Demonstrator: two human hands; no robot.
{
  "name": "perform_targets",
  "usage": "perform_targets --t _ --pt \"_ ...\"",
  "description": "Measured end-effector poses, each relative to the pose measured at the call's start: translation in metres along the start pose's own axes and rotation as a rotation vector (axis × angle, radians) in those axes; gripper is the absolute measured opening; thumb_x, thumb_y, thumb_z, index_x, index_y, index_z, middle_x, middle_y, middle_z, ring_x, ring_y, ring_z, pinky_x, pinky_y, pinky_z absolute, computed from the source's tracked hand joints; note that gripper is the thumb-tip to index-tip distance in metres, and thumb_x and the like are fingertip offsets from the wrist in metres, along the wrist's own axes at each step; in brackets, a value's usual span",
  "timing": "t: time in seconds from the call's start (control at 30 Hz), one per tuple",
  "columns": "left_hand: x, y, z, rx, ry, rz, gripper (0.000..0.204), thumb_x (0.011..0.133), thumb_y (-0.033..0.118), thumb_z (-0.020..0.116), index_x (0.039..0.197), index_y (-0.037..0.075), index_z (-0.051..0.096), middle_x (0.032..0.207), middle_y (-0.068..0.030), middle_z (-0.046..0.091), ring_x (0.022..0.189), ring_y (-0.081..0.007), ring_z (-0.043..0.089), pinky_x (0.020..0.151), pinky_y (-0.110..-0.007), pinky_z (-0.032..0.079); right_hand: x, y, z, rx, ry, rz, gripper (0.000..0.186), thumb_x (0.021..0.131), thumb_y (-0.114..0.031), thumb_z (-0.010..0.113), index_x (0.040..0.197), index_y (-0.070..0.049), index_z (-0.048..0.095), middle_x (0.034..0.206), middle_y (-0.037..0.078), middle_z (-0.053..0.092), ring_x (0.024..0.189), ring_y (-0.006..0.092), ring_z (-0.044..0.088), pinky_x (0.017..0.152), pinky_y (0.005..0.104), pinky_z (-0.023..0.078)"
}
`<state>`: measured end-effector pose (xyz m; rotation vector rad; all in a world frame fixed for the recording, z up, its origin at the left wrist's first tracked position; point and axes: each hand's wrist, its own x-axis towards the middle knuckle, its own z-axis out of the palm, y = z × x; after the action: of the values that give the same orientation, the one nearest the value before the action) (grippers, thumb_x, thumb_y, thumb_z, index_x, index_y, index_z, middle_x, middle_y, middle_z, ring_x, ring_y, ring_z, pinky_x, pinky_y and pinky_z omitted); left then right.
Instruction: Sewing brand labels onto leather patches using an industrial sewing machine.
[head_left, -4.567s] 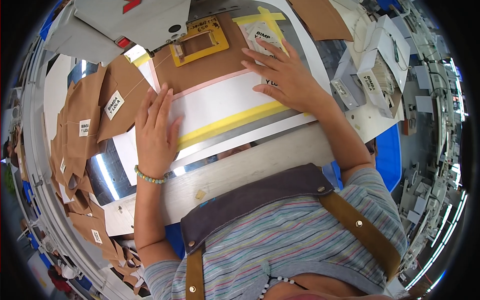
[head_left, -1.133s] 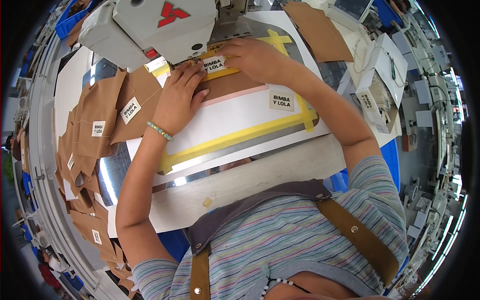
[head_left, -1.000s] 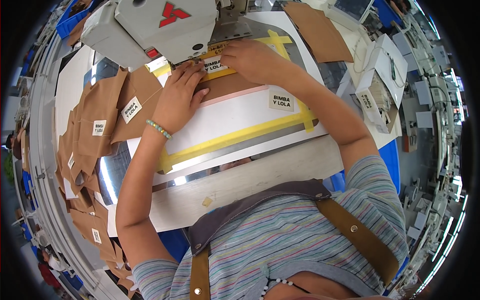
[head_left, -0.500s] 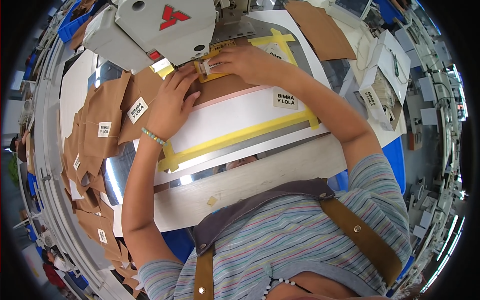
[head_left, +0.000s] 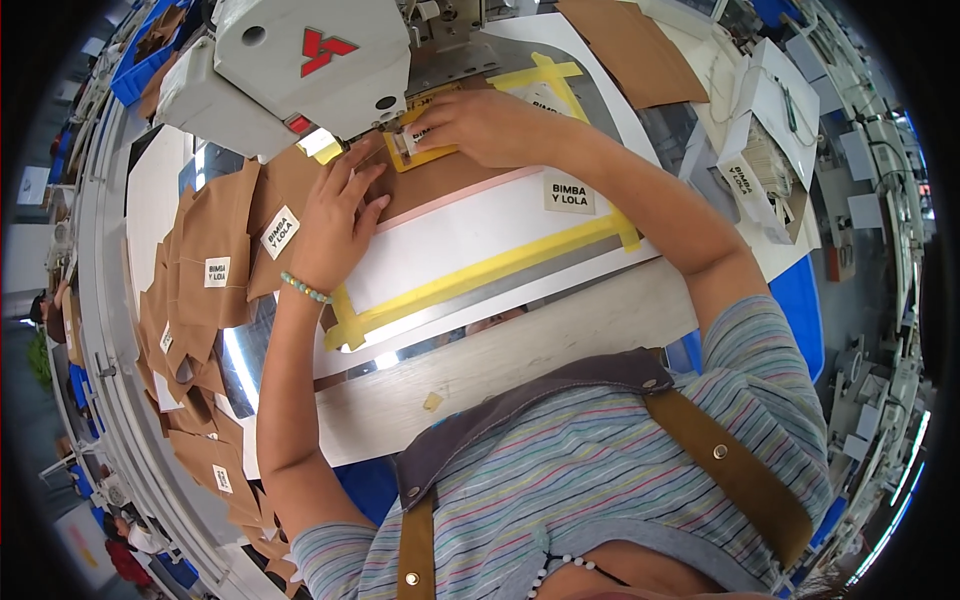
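My left hand [head_left: 335, 222] lies flat with its fingers apart on a brown fabric piece [head_left: 440, 180], just under the head of a white sewing machine [head_left: 340, 85]. My right hand [head_left: 500, 128] is to the right of the needle area, fingers bent and held together. Its fingertips press a white printed label [head_left: 418, 138] within a small yellow frame [head_left: 400, 158] on the fabric. The needle is hidden behind the machine head. The fabric rests on a white sheet [head_left: 450, 245] edged with yellow tape [head_left: 490, 268].
Brown pieces with white labels [head_left: 215, 250] are heaped on the left. A loose label [head_left: 568, 192] lies on the sheet near my right forearm. At the right stands an open white box [head_left: 765, 165] of labels. Another brown piece [head_left: 640, 55] lies at the back right.
The whole view has shifted slightly. My left hand sits a little lower relative to the machine head, its fingers slightly more spread. My right hand stays on the label and the yellow frame.
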<state>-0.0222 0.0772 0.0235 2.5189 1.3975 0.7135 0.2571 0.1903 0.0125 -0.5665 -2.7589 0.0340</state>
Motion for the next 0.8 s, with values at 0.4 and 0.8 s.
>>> perform_targets --t 0.4,0.8 --pt "0.002 -0.005 -0.004 0.052 0.072 -0.023 0.036 0.095 0.003 0.073 0.131 -0.002 0.070 0.136 -0.0177 0.071 0.129 -0.0401 0.062 0.110 -0.047 0.051 0.012 0.005 -0.002 0.094 -0.032 0.118 0.040 0.098 -0.002 0.056 0.127 -0.014 0.082 0.143 0.002 0.072 0.136 0.0263 0.062 0.114 0.0403 0.052" --pt "0.002 -0.010 -0.005 0.062 0.061 -0.014 0.038 0.096 0.009 0.074 0.133 -0.002 0.069 0.138 -0.0190 0.070 0.130 -0.0415 0.061 0.112 -0.048 0.050 0.001 0.013 -0.015 0.435 0.055 0.189 0.032 0.103 -0.017 0.064 0.131 -0.012 0.077 0.149 0.010 0.068 0.140 0.0332 0.059 0.115 0.0441 0.050"
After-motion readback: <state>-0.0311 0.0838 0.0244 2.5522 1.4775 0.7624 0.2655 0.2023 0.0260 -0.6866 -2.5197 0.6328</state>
